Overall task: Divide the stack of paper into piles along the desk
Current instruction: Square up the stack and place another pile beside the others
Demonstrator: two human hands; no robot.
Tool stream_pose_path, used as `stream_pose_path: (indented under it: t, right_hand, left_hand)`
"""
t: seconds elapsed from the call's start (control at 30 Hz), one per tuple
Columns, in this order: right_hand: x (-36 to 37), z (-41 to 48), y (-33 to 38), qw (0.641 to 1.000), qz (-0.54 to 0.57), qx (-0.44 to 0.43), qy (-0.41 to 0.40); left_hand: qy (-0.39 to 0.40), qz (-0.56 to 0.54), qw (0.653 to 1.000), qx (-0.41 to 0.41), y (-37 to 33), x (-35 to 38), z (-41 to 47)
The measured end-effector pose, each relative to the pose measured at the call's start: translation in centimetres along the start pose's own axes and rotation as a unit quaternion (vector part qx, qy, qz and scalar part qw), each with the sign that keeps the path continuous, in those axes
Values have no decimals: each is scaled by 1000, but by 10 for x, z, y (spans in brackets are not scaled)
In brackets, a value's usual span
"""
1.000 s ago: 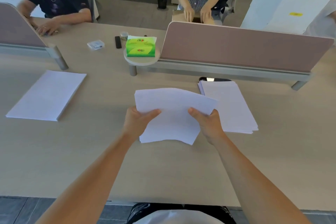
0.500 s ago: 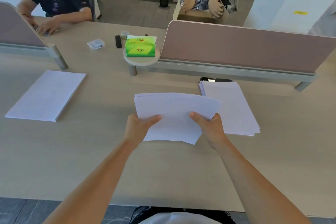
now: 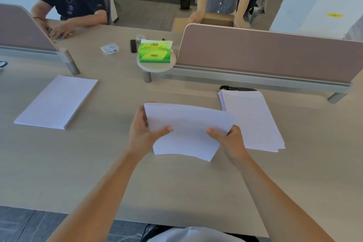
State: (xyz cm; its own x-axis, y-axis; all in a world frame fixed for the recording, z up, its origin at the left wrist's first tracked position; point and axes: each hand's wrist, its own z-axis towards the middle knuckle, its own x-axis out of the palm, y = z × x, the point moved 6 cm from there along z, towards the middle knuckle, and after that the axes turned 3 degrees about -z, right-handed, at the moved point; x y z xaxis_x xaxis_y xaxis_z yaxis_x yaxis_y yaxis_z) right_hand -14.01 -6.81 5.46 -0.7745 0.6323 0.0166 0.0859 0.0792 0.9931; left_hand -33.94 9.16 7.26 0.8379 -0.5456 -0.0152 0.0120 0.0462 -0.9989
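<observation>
A bundle of white sheets hangs just above the middle of the desk, bowed upward. My left hand grips its left edge, thumb on top and fingers up along the side. My right hand grips its right edge, thumb on top. A flat white paper pile lies on the desk to the left. A thicker, slightly fanned paper stack lies to the right, its near left corner hidden behind the held bundle.
A pink divider panel runs across the back right, another at back left. A green tissue box sits on a small round stand. A dark object lies behind the right stack. Two people sit across the desk.
The held bundle has squared up from a loose, uneven fan into an even bowed bundle. My left hand's fingers have slid up along its left edge. The piles on the desk have not moved.
</observation>
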Motion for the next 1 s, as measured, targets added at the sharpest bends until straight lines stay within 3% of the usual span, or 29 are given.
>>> stream_pose_path:
  t: [0.53, 0.77, 1.0]
  right_hand:
    - [10, 6, 25, 999, 30, -31, -8]
    - [7, 4, 14, 1000, -15, -26, 9]
    - [8, 3, 15, 1000, -15, -20, 4]
  left_hand:
    - [-93, 66, 992, 57, -26, 16, -1]
    - [-72, 52, 996, 22, -5, 6, -2]
    - [-71, 55, 994, 61, -15, 8, -2]
